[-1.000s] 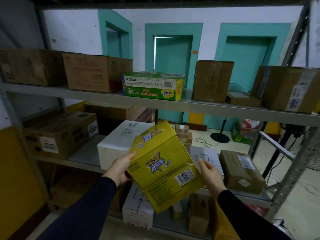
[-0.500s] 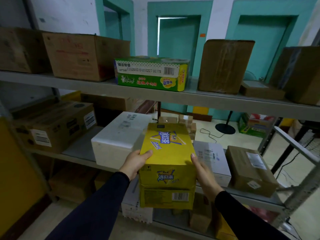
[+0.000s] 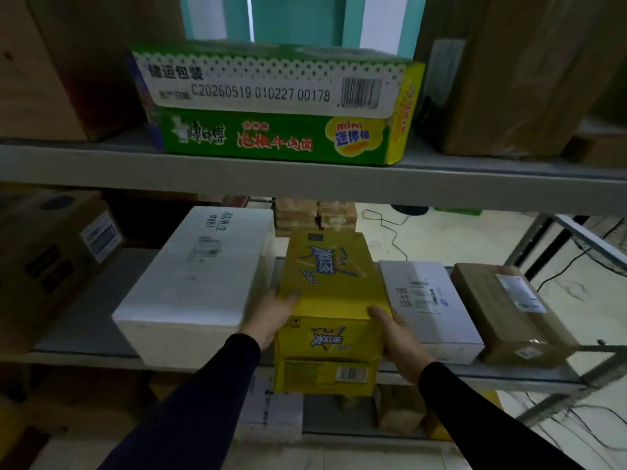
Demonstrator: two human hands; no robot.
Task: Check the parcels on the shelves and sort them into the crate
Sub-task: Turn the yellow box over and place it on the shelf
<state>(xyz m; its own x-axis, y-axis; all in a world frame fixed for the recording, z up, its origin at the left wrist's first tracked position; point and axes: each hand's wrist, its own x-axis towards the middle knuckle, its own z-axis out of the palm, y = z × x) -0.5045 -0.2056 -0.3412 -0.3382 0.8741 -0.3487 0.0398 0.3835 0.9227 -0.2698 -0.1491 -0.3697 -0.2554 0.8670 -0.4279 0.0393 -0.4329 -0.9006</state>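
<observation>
A yellow drink carton (image 3: 330, 293) with blue lettering lies level on the middle shelf (image 3: 84, 337), its near end sticking out over the shelf's front edge. My left hand (image 3: 271, 317) presses its left side and my right hand (image 3: 397, 337) grips its right front corner. The carton sits between a white foam box (image 3: 196, 276) on its left and a white labelled parcel (image 3: 427, 303) on its right. No crate is in view.
A brown taped parcel (image 3: 509, 310) lies at the right end of the middle shelf, a dark brown carton (image 3: 51, 252) at the left. On the upper shelf (image 3: 305, 179) stand a green noodle carton (image 3: 274, 103) and brown boxes. More boxes sit on the bottom shelf.
The yellow carton was held tilted in front of the shelves, then turned level. It has since gone forward between the two white parcels on the middle shelf, and my view has come closer.
</observation>
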